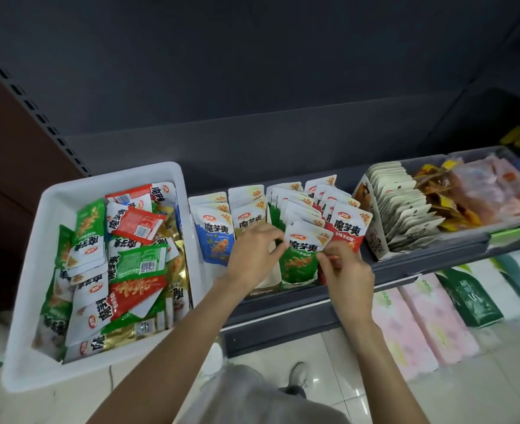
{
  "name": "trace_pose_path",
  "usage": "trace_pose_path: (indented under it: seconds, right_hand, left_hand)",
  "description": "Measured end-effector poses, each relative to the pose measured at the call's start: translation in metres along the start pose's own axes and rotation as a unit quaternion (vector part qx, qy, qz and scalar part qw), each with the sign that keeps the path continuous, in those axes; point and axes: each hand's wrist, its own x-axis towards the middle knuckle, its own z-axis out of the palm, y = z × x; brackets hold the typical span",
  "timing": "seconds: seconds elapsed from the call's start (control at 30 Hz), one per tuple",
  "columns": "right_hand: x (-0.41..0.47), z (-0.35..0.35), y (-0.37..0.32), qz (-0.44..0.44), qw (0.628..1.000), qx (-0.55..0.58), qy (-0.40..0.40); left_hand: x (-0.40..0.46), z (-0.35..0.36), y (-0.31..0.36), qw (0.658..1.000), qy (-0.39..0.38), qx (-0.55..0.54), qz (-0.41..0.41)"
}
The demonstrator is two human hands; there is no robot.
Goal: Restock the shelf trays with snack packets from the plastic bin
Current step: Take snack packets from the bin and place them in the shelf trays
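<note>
A white plastic bin (35, 240) on the left holds several loose snack packets in green, red, gold and white. To its right a shelf tray (271, 298) has upright rows: blue packets (214, 240), gold packets (248, 218), green packets and red packets (348, 231). My left hand (252, 255) pinches the upper left edge of the front green packet (301, 258). At the packet's right edge sits my right hand (344, 270), fingers pinched on it. The packet stands upright at the front of the green row.
A cardboard display box of white packets (405, 212) stands right of the tray, then a clear tray of orange and pink packs (481, 191). Tissue packs (420, 319) lie on the lower shelf. A dark shelf back panel rises behind. My shoe (298, 374) is on the tiled floor.
</note>
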Motion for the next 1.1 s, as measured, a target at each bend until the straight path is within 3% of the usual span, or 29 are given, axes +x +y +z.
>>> trace_pose_path:
  seconds: [0.17, 0.27, 0.5, 0.63, 0.73, 0.83, 0.9, 1.1]
  right_hand:
    - [0.005, 0.013, 0.004, 0.023, 0.998, -0.053, -0.006]
    - [0.008, 0.016, 0.005, 0.048, 0.997, -0.067, 0.0]
    - [0.0, 0.01, 0.0, 0.041, 0.997, -0.072, -0.005]
    - [-0.006, -0.013, -0.02, -0.005, 0.998, 0.059, 0.033]
    - [-0.006, -0.022, -0.051, -0.094, 0.989, 0.111, 0.021]
    - [-0.005, -0.011, -0.09, -0.153, 0.974, 0.159, -0.048]
    - [-0.005, 0.007, -0.117, -0.194, 0.96, 0.164, -0.119]
    - [-0.012, 0.102, -0.19, -0.354, 0.867, 0.023, -0.35]
  left_hand:
    - [0.0, 0.003, 0.006, 0.998, 0.037, -0.004, -0.045]
    - [-0.001, 0.003, 0.01, 0.998, 0.054, -0.019, -0.032]
    - [-0.012, 0.001, 0.003, 0.998, -0.004, 0.065, 0.009]
    - [-0.023, -0.022, 0.004, 0.998, 0.055, 0.035, 0.006]
    - [-0.043, -0.051, -0.006, 0.988, 0.154, 0.02, 0.009]
    - [-0.076, -0.084, -0.031, 0.969, 0.242, 0.041, -0.016]
    - [-0.101, -0.106, -0.059, 0.962, 0.253, 0.079, -0.067]
    - [-0.159, -0.142, -0.144, 0.948, 0.076, 0.184, -0.247]
